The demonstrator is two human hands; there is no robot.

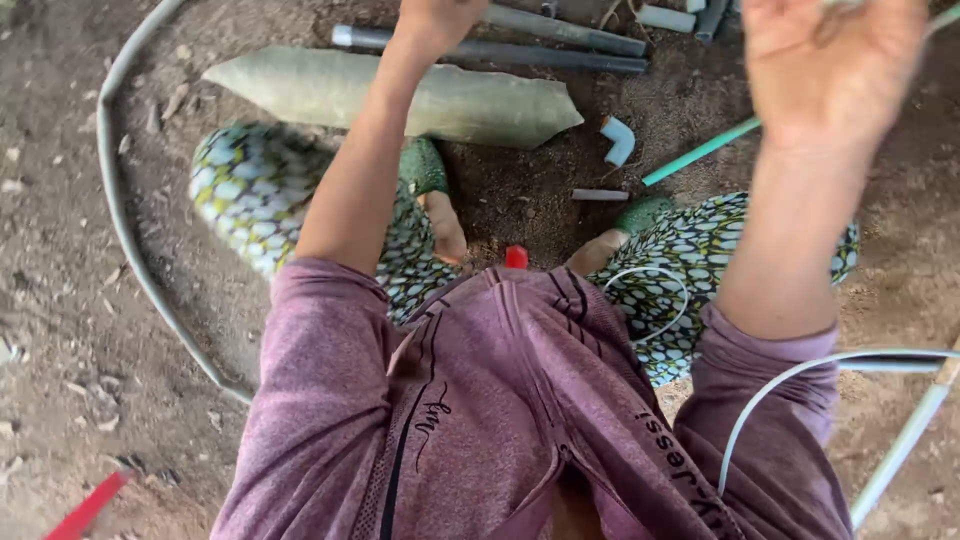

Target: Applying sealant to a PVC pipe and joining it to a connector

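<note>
Hands up high in the head view: your right hand [830, 60] sits at the upper right of the frame, blurred, fingers curled around a thin white wire [800, 375] that loops down to the lower right; how tightly it grips you cannot tell. Your left hand [435, 18] is cut off by the top edge, so its grip is hidden. Below it lies a pale pointed sack [300, 90], with dark pipes [560, 50] beyond and a white elbow fitting [618, 138] on the dirt.
</note>
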